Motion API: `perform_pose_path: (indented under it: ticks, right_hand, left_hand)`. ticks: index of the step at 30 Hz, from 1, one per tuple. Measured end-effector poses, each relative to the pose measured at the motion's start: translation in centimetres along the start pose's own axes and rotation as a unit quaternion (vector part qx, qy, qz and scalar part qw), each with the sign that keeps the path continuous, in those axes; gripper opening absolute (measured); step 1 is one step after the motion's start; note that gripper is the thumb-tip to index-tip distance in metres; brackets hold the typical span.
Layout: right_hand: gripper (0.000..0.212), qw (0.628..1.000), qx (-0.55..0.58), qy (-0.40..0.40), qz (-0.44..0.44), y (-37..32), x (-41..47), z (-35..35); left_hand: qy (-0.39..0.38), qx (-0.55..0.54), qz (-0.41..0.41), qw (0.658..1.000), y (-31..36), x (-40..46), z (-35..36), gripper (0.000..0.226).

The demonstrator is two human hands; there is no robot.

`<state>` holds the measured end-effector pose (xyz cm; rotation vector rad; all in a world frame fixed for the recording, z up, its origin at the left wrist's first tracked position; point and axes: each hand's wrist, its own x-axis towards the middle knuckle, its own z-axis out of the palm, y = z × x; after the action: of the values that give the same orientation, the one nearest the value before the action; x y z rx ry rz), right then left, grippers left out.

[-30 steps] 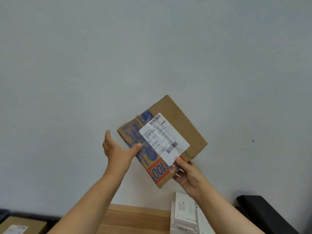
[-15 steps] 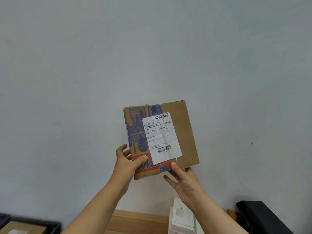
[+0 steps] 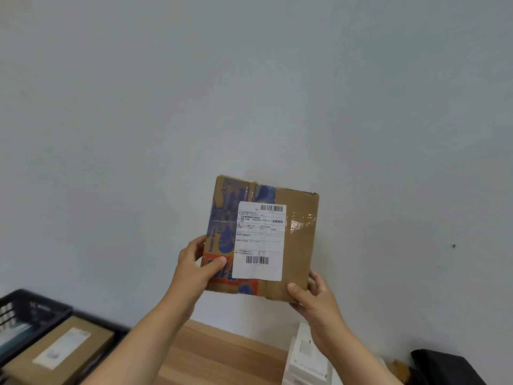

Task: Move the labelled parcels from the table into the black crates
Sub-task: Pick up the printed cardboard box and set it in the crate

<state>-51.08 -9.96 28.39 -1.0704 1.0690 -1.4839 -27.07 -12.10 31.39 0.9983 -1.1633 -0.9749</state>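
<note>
A single head-worn wide-angle camera faces forward toward the pale wall (image 3: pixel 249 93), pitched high. The desk (image 3: pixel 222 354) occupies only the bottom edge. Both raised forearms enter from below, close to the lens. No second view exists.

Brown parcel (image 3: pixel 297 245) with blue-and-orange print, white label (image 3: pixel 259 243); black crate (image 3: pixel 30 309); pale wood table (image 3: pixel 216 354).

A parcel (image 3: pixel 63 348) lies in the crate (image 3: pixel 25 309) left of the table (image 3: pixel 222 354)
</note>
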Motion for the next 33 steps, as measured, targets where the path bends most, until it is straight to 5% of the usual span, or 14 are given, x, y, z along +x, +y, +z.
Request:
perform_pose_path:
  ticks: [15, 33]
  right_hand:
    - [0.052, 0.988, -0.057, -0.111, 0.089, 5.8, -3.4, 13.4]
    - [0.047, 0.967, -0.061, -0.185, 0.162, 18.4, -15.9, 46.2]
  left_hand:
    - [0.084, 0.118, -0.041, 0.989, -0.6, -6.5, -15.6, 0.058]
    - [0.173, 0.111, -0.110, 0.972, 1.6, -15.0, -51.3, 0.059]
